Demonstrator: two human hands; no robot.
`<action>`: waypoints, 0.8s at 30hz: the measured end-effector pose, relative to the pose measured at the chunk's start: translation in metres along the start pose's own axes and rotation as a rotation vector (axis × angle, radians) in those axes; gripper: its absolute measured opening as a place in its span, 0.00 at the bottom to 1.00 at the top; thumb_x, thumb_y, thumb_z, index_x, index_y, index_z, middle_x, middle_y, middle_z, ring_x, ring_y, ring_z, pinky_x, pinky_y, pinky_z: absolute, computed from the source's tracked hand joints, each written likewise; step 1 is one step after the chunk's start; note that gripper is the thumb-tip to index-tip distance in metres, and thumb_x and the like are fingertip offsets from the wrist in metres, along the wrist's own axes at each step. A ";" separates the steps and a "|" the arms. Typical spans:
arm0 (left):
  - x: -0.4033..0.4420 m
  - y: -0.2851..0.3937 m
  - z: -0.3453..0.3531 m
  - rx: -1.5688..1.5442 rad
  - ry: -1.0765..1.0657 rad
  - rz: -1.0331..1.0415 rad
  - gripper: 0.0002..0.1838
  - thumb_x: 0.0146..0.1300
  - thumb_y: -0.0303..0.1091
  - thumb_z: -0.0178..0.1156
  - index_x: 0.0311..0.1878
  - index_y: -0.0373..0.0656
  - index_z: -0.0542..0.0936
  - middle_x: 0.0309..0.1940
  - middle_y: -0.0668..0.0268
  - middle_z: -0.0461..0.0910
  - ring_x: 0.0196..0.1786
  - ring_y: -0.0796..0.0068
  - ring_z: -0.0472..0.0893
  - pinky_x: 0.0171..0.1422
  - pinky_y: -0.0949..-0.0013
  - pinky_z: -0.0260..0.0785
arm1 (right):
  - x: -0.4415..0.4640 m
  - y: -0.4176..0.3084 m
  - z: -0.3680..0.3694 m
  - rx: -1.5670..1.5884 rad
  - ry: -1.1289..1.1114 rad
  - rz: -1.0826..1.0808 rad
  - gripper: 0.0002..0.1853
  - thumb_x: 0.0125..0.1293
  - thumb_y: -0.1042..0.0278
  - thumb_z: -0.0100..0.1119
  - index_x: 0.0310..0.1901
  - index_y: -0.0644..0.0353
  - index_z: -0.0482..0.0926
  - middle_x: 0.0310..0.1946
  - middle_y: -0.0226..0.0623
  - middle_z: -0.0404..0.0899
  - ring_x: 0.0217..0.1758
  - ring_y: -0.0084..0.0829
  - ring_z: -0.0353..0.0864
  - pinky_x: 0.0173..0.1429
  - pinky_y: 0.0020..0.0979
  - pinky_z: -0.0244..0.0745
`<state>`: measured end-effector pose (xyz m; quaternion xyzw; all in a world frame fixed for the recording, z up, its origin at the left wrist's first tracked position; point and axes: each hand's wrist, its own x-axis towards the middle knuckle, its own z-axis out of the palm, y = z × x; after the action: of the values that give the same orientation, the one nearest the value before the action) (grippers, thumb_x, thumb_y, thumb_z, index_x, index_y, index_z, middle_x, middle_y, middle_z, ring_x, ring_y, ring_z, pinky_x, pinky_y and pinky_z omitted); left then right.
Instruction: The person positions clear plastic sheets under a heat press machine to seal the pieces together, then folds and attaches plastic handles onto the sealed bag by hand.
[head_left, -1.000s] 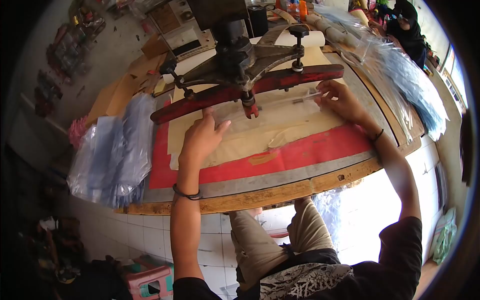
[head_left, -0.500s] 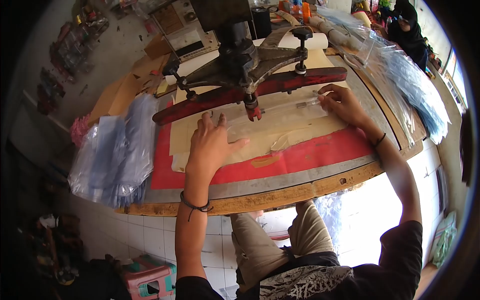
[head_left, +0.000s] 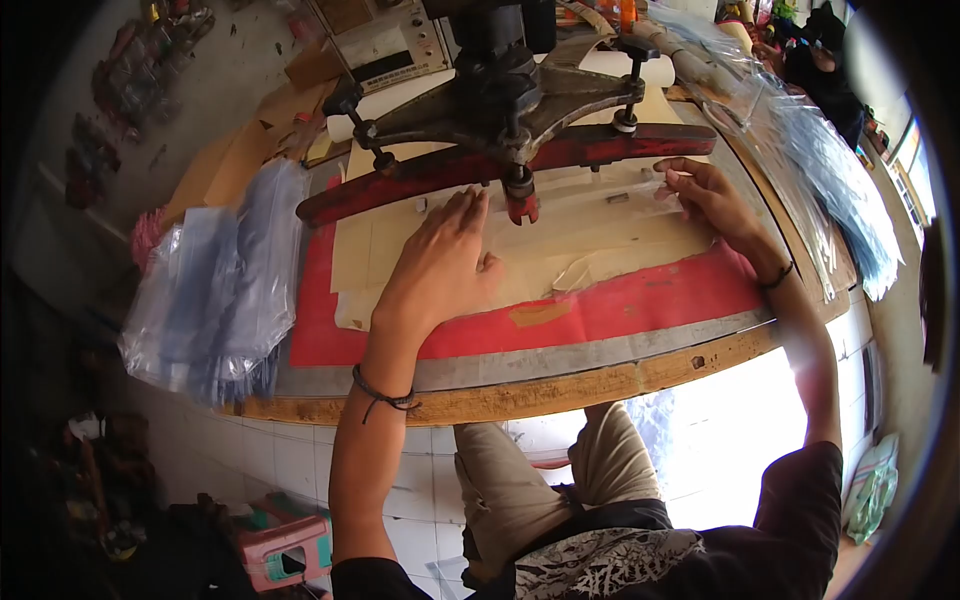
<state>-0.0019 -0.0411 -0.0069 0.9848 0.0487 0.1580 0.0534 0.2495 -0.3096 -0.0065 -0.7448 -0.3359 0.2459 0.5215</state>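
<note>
Clear plastic sheet (head_left: 570,222) is lying across the tan paper layer (head_left: 385,262), just in front of and partly beneath the long, curved red bar (head_left: 450,170) of the dark metal press (head_left: 505,105). Right hand (head_left: 712,203) is working the far right end, thumb and fingers closing in a narrow pinch on the sheet's edge. Over on the other side, the left hand (head_left: 445,258) is spreading palm down, fingers reaching forward near the bar and thumb standing apart; it's gripping nothing, and whether it's pressing on the plastic or hovering, I can't tell. Underneath the tan layer, a bright red sheet (head_left: 640,302) is showing along the front and left, all of it resting on the wood-edged table (head_left: 560,390). Folded clear-blue plastic sleeves (head_left: 215,285) are hanging over the left edge, while loose bluish plastic strips (head_left: 835,180) are spilling down the right side. Beyond them, a person in black (head_left: 822,62) is sitting in the background.
</note>
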 end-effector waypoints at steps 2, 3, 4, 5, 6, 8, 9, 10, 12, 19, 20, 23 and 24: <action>0.003 -0.007 0.007 -0.013 0.013 -0.012 0.30 0.65 0.30 0.53 0.70 0.31 0.65 0.70 0.47 0.66 0.73 0.54 0.66 0.77 0.58 0.60 | -0.002 -0.004 0.005 0.017 0.025 0.007 0.23 0.75 0.52 0.54 0.62 0.60 0.74 0.36 0.24 0.83 0.27 0.09 0.68 0.31 0.15 0.64; 0.005 -0.011 0.011 -0.020 0.043 0.002 0.28 0.65 0.30 0.53 0.69 0.32 0.67 0.68 0.48 0.68 0.70 0.53 0.69 0.74 0.58 0.63 | -0.004 -0.004 0.007 0.027 0.041 0.010 0.22 0.76 0.52 0.53 0.62 0.59 0.74 0.34 0.23 0.82 0.26 0.09 0.67 0.29 0.14 0.62; 0.007 -0.015 0.015 -0.029 0.073 0.016 0.27 0.66 0.30 0.53 0.68 0.34 0.68 0.66 0.48 0.70 0.68 0.52 0.72 0.71 0.58 0.66 | -0.004 -0.003 0.007 0.025 0.031 0.005 0.22 0.76 0.53 0.53 0.62 0.60 0.74 0.36 0.23 0.82 0.27 0.09 0.69 0.29 0.14 0.63; 0.010 -0.017 0.018 -0.037 0.105 0.031 0.25 0.67 0.29 0.53 0.67 0.35 0.70 0.65 0.49 0.73 0.65 0.52 0.74 0.69 0.57 0.70 | -0.003 -0.003 0.006 0.022 0.022 0.000 0.22 0.76 0.54 0.52 0.63 0.60 0.73 0.37 0.24 0.82 0.27 0.09 0.70 0.29 0.14 0.63; 0.012 -0.016 0.016 -0.041 0.115 0.015 0.22 0.68 0.30 0.53 0.65 0.36 0.72 0.62 0.49 0.75 0.62 0.51 0.76 0.65 0.56 0.71 | -0.002 -0.003 0.005 0.019 0.012 -0.006 0.22 0.77 0.54 0.51 0.63 0.60 0.72 0.38 0.25 0.82 0.28 0.09 0.72 0.29 0.14 0.64; 0.014 -0.011 0.013 -0.049 0.134 -0.021 0.18 0.68 0.30 0.54 0.59 0.37 0.76 0.55 0.49 0.79 0.55 0.48 0.80 0.58 0.54 0.75 | -0.002 -0.001 0.004 0.111 -0.010 -0.019 0.24 0.76 0.54 0.52 0.64 0.63 0.71 0.43 0.29 0.82 0.33 0.12 0.75 0.31 0.16 0.67; 0.016 -0.011 0.013 -0.041 0.145 -0.024 0.16 0.68 0.31 0.54 0.57 0.37 0.77 0.52 0.50 0.81 0.52 0.48 0.81 0.55 0.53 0.75 | -0.003 0.001 0.004 0.159 -0.021 -0.024 0.24 0.76 0.54 0.52 0.64 0.64 0.70 0.46 0.32 0.83 0.35 0.14 0.77 0.32 0.17 0.69; 0.017 -0.011 0.013 -0.035 0.153 -0.026 0.15 0.68 0.31 0.54 0.55 0.38 0.78 0.49 0.50 0.82 0.50 0.48 0.81 0.53 0.52 0.76 | -0.003 0.003 0.002 0.158 -0.006 -0.005 0.23 0.76 0.56 0.52 0.64 0.64 0.70 0.45 0.32 0.82 0.37 0.15 0.78 0.33 0.18 0.70; 0.019 -0.009 0.014 -0.021 0.169 -0.024 0.12 0.68 0.31 0.54 0.51 0.38 0.79 0.43 0.51 0.83 0.45 0.47 0.82 0.48 0.51 0.76 | -0.004 0.006 -0.002 0.156 0.026 0.033 0.21 0.76 0.59 0.50 0.63 0.63 0.70 0.45 0.32 0.81 0.40 0.18 0.80 0.33 0.19 0.71; 0.024 -0.015 0.020 0.060 0.240 0.021 0.10 0.66 0.33 0.57 0.46 0.40 0.80 0.36 0.53 0.83 0.37 0.49 0.83 0.42 0.52 0.77 | 0.000 0.017 -0.001 -0.151 0.077 -0.175 0.16 0.74 0.67 0.47 0.59 0.60 0.75 0.37 0.32 0.81 0.36 0.23 0.82 0.34 0.26 0.75; 0.024 -0.015 0.021 0.066 0.247 0.033 0.09 0.66 0.34 0.58 0.45 0.40 0.80 0.35 0.53 0.83 0.37 0.50 0.84 0.41 0.52 0.77 | -0.003 0.013 -0.004 -0.251 0.099 -0.194 0.15 0.74 0.68 0.47 0.57 0.61 0.76 0.35 0.32 0.81 0.35 0.23 0.81 0.35 0.27 0.75; 0.025 -0.017 0.024 0.075 0.268 0.046 0.09 0.64 0.35 0.60 0.45 0.42 0.81 0.32 0.55 0.83 0.34 0.52 0.84 0.38 0.54 0.77 | -0.014 -0.003 -0.010 -0.557 0.263 -0.407 0.11 0.71 0.68 0.52 0.46 0.63 0.82 0.29 0.34 0.81 0.30 0.22 0.79 0.33 0.27 0.72; 0.026 -0.017 0.024 0.084 0.267 0.042 0.09 0.64 0.35 0.60 0.44 0.43 0.82 0.31 0.56 0.83 0.34 0.53 0.84 0.37 0.55 0.77 | -0.016 -0.006 -0.012 -0.605 0.326 -0.508 0.11 0.69 0.68 0.54 0.45 0.63 0.83 0.30 0.34 0.81 0.30 0.23 0.79 0.33 0.27 0.71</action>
<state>0.0289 -0.0237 -0.0235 0.9571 0.0412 0.2866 0.0016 0.2462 -0.3281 0.0036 -0.7869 -0.4790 -0.1209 0.3697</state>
